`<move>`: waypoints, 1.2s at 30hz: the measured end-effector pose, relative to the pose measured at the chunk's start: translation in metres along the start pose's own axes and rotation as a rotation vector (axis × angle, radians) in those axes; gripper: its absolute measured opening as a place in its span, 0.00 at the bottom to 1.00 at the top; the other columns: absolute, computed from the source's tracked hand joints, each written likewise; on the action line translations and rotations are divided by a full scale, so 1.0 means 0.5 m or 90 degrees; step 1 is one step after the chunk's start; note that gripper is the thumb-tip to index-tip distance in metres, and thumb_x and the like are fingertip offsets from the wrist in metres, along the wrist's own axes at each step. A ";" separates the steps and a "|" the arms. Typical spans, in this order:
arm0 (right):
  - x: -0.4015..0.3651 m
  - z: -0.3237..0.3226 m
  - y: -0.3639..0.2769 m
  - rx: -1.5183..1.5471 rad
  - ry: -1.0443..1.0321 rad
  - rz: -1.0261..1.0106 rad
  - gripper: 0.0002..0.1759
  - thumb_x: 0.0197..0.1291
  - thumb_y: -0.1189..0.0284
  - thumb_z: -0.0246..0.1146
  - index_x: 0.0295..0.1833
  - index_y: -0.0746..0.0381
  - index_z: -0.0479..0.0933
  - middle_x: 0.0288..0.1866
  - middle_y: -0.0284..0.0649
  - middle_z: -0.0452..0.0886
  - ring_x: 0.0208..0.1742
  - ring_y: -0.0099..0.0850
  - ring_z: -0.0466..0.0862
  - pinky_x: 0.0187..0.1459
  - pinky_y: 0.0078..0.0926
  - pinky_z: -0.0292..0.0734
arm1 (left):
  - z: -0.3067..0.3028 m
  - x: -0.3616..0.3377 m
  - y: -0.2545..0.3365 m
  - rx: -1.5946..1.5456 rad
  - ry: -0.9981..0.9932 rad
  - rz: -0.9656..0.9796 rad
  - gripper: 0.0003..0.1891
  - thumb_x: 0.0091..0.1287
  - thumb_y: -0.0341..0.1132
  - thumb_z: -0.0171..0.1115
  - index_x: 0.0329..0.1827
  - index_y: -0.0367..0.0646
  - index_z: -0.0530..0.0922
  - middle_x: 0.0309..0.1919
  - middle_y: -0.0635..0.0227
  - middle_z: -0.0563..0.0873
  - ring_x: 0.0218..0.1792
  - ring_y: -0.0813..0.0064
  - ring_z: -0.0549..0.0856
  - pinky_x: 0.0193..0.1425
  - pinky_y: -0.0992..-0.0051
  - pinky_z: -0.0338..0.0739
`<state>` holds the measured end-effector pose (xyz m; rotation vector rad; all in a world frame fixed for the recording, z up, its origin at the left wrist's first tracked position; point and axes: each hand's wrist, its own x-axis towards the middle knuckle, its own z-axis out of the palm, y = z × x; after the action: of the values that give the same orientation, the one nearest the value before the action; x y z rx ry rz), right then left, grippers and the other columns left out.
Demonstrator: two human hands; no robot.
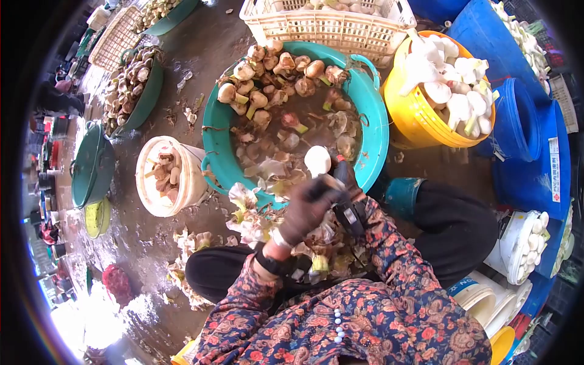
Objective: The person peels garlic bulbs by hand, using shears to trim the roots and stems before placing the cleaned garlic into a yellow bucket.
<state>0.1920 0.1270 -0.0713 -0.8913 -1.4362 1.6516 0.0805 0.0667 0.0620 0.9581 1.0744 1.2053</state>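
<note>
A white peeled garlic bulb (317, 160) is at my hands, above the near side of a teal tub (378, 131). My right hand (345, 180), in a dark glove, is closed at the bulb's right side and appears to grip it. My left hand (310, 207), in a brown glove, crosses just below the bulb with curled fingers, slightly blurred. What its fingers hold is hidden. Inside the tub, unpeeled garlic bulbs (286, 64) are heaped at the far side, with loose skins and muddy residue nearer me. Garlic peelings (246, 216) lie between my legs and the tub.
A yellow bucket (395, 91) of white garlic stands right of the tub, beside blue containers (517, 121). Behind is a cream plastic crate (328, 30). To the left are a white bucket (146, 188) with brown scraps and a green tub (152, 91) of garlic on wet ground.
</note>
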 end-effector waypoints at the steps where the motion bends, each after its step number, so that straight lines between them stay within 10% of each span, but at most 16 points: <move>1: 0.015 -0.009 0.052 0.540 0.115 0.272 0.27 0.65 0.54 0.43 0.58 0.64 0.68 0.50 0.41 0.77 0.46 0.36 0.78 0.49 0.34 0.74 | 0.014 -0.019 0.004 0.078 -0.091 0.054 0.09 0.61 0.33 0.63 0.32 0.36 0.75 0.25 0.72 0.81 0.27 0.84 0.77 0.32 0.82 0.72; 3: 0.006 -0.024 0.048 0.827 -0.015 0.207 0.25 0.65 0.55 0.42 0.57 0.62 0.68 0.49 0.41 0.77 0.44 0.37 0.79 0.46 0.37 0.75 | -0.016 -0.027 0.098 0.204 -0.316 -0.141 0.10 0.62 0.34 0.63 0.32 0.36 0.76 0.23 0.71 0.80 0.25 0.83 0.77 0.30 0.80 0.72; 7: 0.013 -0.004 0.019 0.851 0.187 0.353 0.22 0.64 0.55 0.46 0.55 0.57 0.72 0.48 0.39 0.78 0.45 0.34 0.79 0.40 0.36 0.78 | -0.105 0.005 0.010 0.417 -0.099 -0.248 0.28 0.63 0.58 0.54 0.34 0.34 0.79 0.18 0.72 0.77 0.18 0.84 0.76 0.21 0.82 0.68; 10: 0.010 0.041 -0.024 0.761 0.145 0.313 0.21 0.66 0.56 0.46 0.54 0.58 0.71 0.48 0.40 0.78 0.47 0.35 0.78 0.44 0.36 0.78 | -0.090 0.035 -0.030 0.055 0.093 -0.386 0.26 0.63 0.57 0.55 0.27 0.38 0.77 0.15 0.73 0.75 0.15 0.83 0.74 0.19 0.83 0.66; 16: 0.015 0.026 0.035 0.226 0.411 0.316 0.09 0.59 0.65 0.61 0.34 0.59 0.74 0.25 0.28 0.74 0.22 0.20 0.73 0.20 0.22 0.68 | -0.069 0.029 0.048 -0.010 0.011 -0.183 0.17 0.63 0.44 0.60 0.22 0.40 0.75 0.14 0.73 0.75 0.14 0.83 0.73 0.18 0.82 0.65; 19: 0.043 -0.020 0.015 0.180 0.236 0.453 0.09 0.58 0.65 0.61 0.32 0.59 0.75 0.25 0.31 0.75 0.21 0.24 0.74 0.21 0.24 0.69 | -0.166 0.103 0.018 0.385 -0.051 -0.154 0.11 0.60 0.38 0.64 0.27 0.38 0.79 0.14 0.72 0.77 0.17 0.78 0.77 0.23 0.79 0.71; 21: 0.098 -0.100 0.175 -0.211 0.114 -0.033 0.11 0.58 0.64 0.61 0.37 0.61 0.78 0.29 0.34 0.79 0.29 0.27 0.79 0.28 0.27 0.74 | -0.239 0.174 -0.075 0.619 0.050 0.020 0.13 0.55 0.36 0.66 0.40 0.41 0.80 0.27 0.64 0.82 0.28 0.68 0.81 0.34 0.73 0.76; 22: 0.135 -0.087 0.029 0.275 0.232 0.301 0.13 0.59 0.62 0.60 0.39 0.60 0.79 0.33 0.35 0.80 0.34 0.27 0.81 0.33 0.28 0.76 | -0.257 0.211 -0.107 0.621 0.049 0.024 0.13 0.55 0.36 0.66 0.40 0.41 0.80 0.27 0.64 0.82 0.28 0.68 0.81 0.34 0.73 0.76; 25: 0.208 -0.120 -0.209 0.660 0.011 0.078 0.22 0.65 0.57 0.51 0.54 0.64 0.70 0.44 0.42 0.80 0.47 0.32 0.81 0.48 0.34 0.78 | -0.271 0.326 -0.164 0.688 -0.009 0.005 0.29 0.47 0.33 0.67 0.57 0.54 0.73 0.56 0.56 0.72 0.52 0.55 0.75 0.52 0.65 0.73; 31: 0.198 -0.113 -0.131 -0.004 0.203 0.182 0.18 0.63 0.53 0.55 0.36 0.56 0.75 0.24 0.28 0.76 0.22 0.21 0.76 0.26 0.22 0.73 | -0.270 0.447 -0.291 0.775 -0.167 -0.198 0.28 0.48 0.42 0.68 0.55 0.53 0.74 0.45 0.53 0.80 0.47 0.46 0.78 0.52 0.62 0.73; 36: 0.139 -0.064 0.001 -0.442 0.273 0.245 0.24 0.54 0.50 0.62 0.27 0.63 0.79 0.21 0.47 0.79 0.25 0.43 0.80 0.28 0.36 0.73 | -0.228 0.306 -0.243 0.211 -0.062 -0.142 0.30 0.49 0.40 0.72 0.53 0.32 0.73 0.40 0.65 0.81 0.40 0.78 0.78 0.46 0.76 0.75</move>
<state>0.1872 0.2032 -0.0773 -1.8802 -1.6021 1.0833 0.0034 0.2042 -0.1000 1.1036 1.2901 0.8056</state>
